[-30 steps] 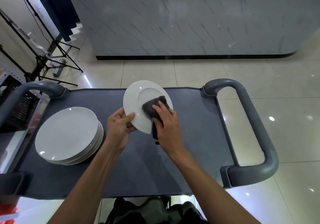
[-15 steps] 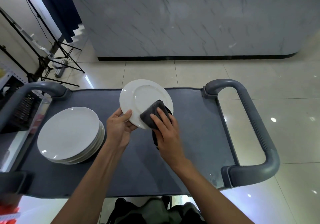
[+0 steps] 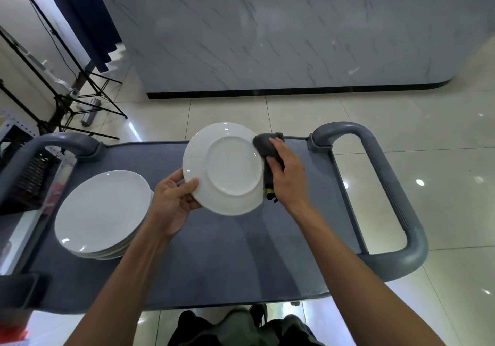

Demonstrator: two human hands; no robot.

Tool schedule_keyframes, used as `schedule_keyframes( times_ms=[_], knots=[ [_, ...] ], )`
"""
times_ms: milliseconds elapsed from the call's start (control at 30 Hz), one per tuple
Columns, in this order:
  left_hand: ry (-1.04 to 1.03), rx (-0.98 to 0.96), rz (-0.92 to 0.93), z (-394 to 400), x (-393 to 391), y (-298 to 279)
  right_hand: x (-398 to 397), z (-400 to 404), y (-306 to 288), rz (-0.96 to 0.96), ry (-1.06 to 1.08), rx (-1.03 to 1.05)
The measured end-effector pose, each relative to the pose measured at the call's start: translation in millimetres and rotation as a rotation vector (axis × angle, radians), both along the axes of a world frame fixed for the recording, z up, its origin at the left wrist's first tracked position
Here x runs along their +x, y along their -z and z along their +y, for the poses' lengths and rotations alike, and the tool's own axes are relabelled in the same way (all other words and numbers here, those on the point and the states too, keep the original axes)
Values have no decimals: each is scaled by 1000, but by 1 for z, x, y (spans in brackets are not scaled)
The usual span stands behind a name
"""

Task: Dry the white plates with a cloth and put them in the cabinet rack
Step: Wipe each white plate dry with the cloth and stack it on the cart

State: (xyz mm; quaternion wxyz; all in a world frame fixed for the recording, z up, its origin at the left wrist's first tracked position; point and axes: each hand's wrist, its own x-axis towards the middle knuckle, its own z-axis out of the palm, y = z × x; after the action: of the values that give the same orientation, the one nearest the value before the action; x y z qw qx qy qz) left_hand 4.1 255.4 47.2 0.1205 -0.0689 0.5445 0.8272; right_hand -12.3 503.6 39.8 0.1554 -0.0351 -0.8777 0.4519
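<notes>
The white plate [image 3: 227, 167] looks like glazed ceramic, smooth and glossy, as does the stack of plates [image 3: 103, 213]. The grey cloth [image 3: 269, 151] is soft, matt fabric. The cart top [image 3: 241, 252] is matt, its handles [image 3: 396, 201] smooth grey plastic. The floor tiles [image 3: 442, 142] shine; the wall panel [image 3: 267, 29] looks like marble.

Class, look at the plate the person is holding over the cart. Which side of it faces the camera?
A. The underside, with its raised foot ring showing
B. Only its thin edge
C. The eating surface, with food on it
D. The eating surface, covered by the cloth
A: the held plate shows its underside with the circular foot ring, pinched at the rim by the left hand, while the right hand holds the grey cloth at its right edge.
</notes>
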Motion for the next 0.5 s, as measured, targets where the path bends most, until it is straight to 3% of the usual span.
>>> schedule_keyframes(
  times_ms=[500],
  knots=[
    [73, -106, 24, 16, 7, 7, -5, -58, -30, 123, -249, 298]
  ],
)
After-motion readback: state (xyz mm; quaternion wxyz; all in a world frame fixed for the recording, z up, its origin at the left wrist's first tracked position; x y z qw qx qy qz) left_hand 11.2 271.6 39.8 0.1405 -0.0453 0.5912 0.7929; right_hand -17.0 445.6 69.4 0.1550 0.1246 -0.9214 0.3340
